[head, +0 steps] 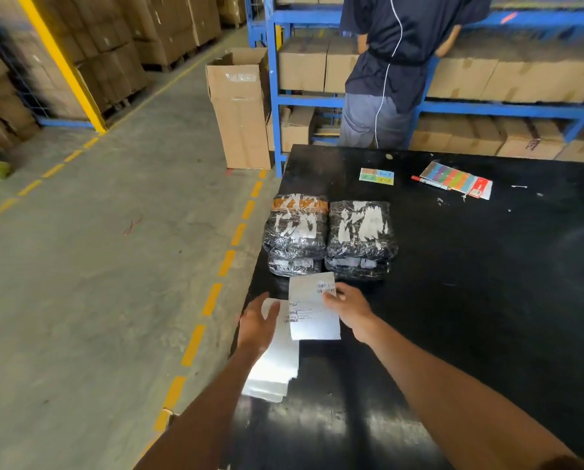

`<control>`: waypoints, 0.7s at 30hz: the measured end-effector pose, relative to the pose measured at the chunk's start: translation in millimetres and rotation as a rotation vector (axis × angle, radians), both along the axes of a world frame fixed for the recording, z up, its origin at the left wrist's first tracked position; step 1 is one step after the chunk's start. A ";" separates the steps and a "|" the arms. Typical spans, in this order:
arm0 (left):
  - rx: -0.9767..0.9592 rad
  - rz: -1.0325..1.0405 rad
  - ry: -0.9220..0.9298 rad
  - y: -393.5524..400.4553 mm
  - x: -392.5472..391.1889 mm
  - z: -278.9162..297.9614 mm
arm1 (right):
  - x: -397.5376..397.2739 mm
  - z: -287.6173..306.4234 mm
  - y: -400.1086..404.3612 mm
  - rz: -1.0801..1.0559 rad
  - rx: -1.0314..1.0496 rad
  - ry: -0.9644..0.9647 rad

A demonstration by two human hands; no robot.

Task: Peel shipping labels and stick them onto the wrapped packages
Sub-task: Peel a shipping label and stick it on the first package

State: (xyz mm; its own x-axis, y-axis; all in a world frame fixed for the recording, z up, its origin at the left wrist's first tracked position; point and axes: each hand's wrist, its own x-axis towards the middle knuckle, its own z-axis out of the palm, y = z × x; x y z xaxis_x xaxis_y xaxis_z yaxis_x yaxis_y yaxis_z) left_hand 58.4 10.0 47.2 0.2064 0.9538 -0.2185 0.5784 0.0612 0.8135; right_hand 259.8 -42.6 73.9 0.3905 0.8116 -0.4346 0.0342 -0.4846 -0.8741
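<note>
Your right hand [346, 308] pinches the right edge of a white rectangular paper shipping label [312, 308] printed with a barcode, its fingers closed on the sheet just in front of the packages. Your left hand [258, 322] lies open, palm down, fingers spread over a fanned stack of white label sheets [275, 364] that sits at the near left edge of the bench. The held label overlaps the far end of that stack.

The glossy black bench [470, 300] shows soft reflections near you and small white scraps further off. Just beyond the label stand two piles of wrapped packages [329, 237], side by side and touching, each pile two bundles high. They are soft, lumpy parcels in crinkled black plastic film, patched with torn white paper; the left top one carries an orange band along its far end.

Further back on the bench lie a small pastel card of coloured squares [376, 176] and a striped multicoloured sticky-tab pack [456, 179], with a red-capped marker pen [429, 182] touching its near left side.

To your left, the grey concrete floor [97, 266] is marked with dashed orange lines. Beyond the bench stand a tall open brown cardboard carton [239, 110], blue steel shelving [300, 100] packed with brown boxes, and a person in a dark navy shirt [399, 56] facing the shelves.
</note>
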 end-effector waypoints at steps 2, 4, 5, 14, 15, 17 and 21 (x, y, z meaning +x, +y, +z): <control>-0.307 0.058 -0.397 -9.4 27.5 40.1 | 11.4 18.4 -8.3 0.018 0.077 0.070; -0.484 0.003 -0.571 -13.1 45.7 68.1 | 20.4 31.1 -14.4 0.013 0.127 0.153; -0.496 -0.027 -0.603 -17.0 54.9 77.5 | 27.0 37.0 -19.4 0.005 0.148 0.179; -0.311 -0.058 -0.558 -39.2 106.6 105.3 | 82.6 78.5 -39.6 -0.050 0.363 0.055; -0.272 -0.037 -0.530 -41.8 111.3 109.0 | 84.4 80.9 -41.1 -0.027 0.383 0.018; -0.176 -0.009 -0.469 -45.0 119.1 116.7 | 87.4 83.7 -42.7 0.010 0.394 -0.017; -0.014 -0.052 -0.355 -30.2 125.2 128.6 | 92.0 94.3 -37.0 0.085 0.378 -0.045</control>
State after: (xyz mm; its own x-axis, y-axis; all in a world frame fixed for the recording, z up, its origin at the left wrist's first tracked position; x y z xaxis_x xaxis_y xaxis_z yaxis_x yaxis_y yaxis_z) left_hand 183.6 -20.2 175.8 0.3201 0.9374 -0.1375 0.2621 0.0519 0.9636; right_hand 351.8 -79.6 168.2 0.3268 0.9415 -0.0827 0.1024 -0.1223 -0.9872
